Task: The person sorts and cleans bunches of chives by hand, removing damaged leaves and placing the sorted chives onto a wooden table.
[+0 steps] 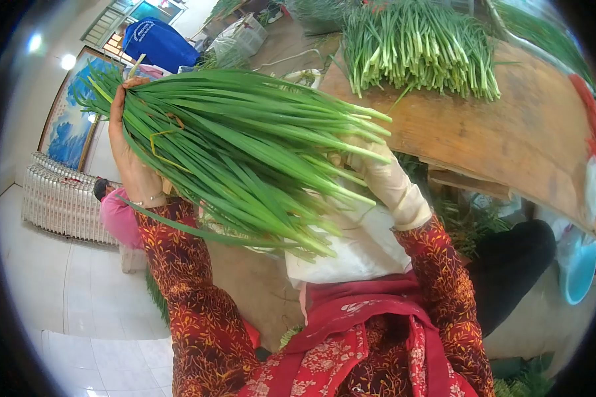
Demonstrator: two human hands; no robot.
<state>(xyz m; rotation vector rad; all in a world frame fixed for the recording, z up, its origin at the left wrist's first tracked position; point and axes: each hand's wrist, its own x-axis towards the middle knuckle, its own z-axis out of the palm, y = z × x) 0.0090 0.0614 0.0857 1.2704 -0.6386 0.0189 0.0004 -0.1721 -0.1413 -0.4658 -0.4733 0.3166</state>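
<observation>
A large bunch of garlic chives (225,145) is held up across the middle of the head view. Its leafy end is at the left, and its pale stem ends fan out to the right. My left hand (122,126), bare, is closed round the leafy end. A yellow-green strand (153,145) lies over the leaves. My right hand (394,188) wears a cream glove and is at the stem ends. Its fingers are mostly hidden behind the stems, so their grip does not show. A white cloth or sheet (351,255) covers my lap below the bunch.
More chives (420,49) are piled on a wooden board (457,132) at the upper right. A light blue basin (578,268) stands below it. A person in a pink top (120,218) is at the left. A white crate (242,40) and a blue cover (157,45) are behind.
</observation>
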